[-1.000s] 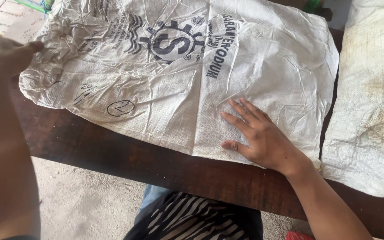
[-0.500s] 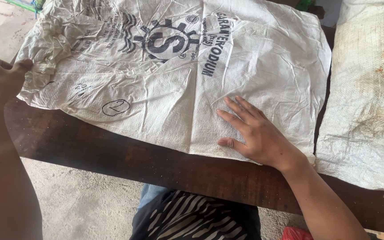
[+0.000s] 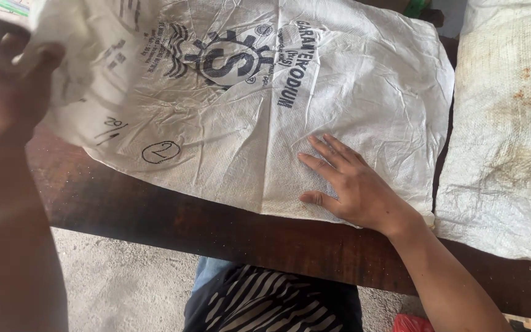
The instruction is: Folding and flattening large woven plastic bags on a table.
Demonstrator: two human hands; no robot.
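A person is looking down at a dark brown wooden worktop [image 3: 155, 212] whose front edge is running across the view. A large white woven sack [image 3: 265, 117] with dark printing and a hand-drawn circled mark is lying spread over it, creased and wrinkled, and is covering most of the surface.

The right hand [image 3: 348, 184] is lying flat on the sack near its lower right corner, palm down, fingers spread open and pointing up and to the left, gripping nothing. The left hand [image 3: 7, 80] is appearing blurred at the upper left, closed around the sack's left edge and holding that side up off the worktop (the cloth there is curling over the fingers).

Just beside the sack, to the right, a second white woven sack [image 3: 511, 123] is lying flat on the same worktop; it is carrying brownish and rust-coloured stains. A narrow strip of dark wood is showing between the two.

Below the worktop edge, a pale, gritty concrete floor [image 3: 124, 289] is showing, along with black-and-white striped clothing [image 3: 271, 301] on the person's lap. A small red object [image 3: 416, 323] is peeking in at the bottom edge; what it is cannot be told.
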